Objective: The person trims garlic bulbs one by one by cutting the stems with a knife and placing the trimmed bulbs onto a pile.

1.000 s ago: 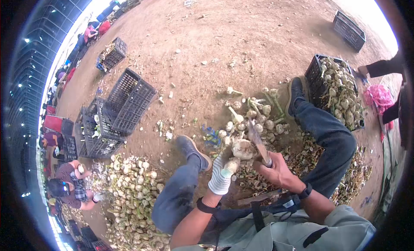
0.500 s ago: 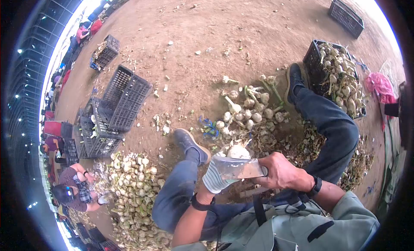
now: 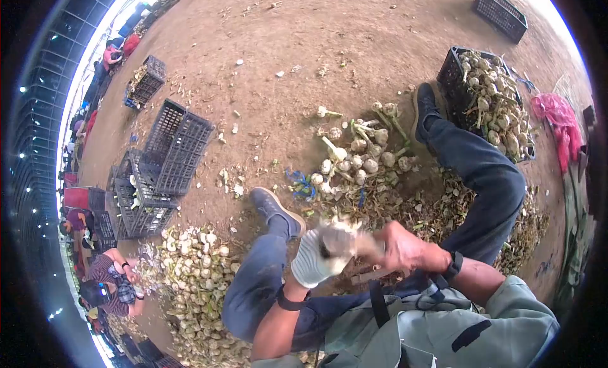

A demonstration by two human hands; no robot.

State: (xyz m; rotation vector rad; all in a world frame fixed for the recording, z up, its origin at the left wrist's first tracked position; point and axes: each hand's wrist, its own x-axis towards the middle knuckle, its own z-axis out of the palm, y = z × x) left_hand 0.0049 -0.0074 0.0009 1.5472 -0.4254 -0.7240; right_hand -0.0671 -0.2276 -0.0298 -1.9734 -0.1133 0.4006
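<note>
While the motion smears everything at the centre, the held bulb (image 3: 345,224), a pale garlic head, sits low in the middle of the view, above the lap and between the two hands. Right up against it comes the knife (image 3: 337,241), its blade a brownish blur; whether the edge touches the bulb, I can't tell. On the bulb's left, the left hand (image 3: 310,257), in a striped glove, is closed around it, though the exact finger placement is hidden. Over on its right, the right hand (image 3: 404,244) has its fingers curled tight on the knife's handle end, which is blurred too.

Just beyond the held bulb, dry trimmings litter the dirt, with blue string (image 3: 301,184) among them, and past those lie the loose bulbs (image 3: 370,159), some with green stems attached. The left shoe (image 3: 275,210) is planted beyond the bulb to the left, the right shoe (image 3: 425,108) farther out to the right. Beside that one, well beyond the bulb, stands a crate (image 3: 451,74) heaped with garlic, a pink mesh bag (image 3: 557,115) to its right. Left of the bulb spreads a big heap (image 3: 196,292) of garlic, and farther left a co-worker (image 3: 114,292) in a striped top sits bent forward; dark stacked crates (image 3: 136,197) stand beyond that heap.
</note>
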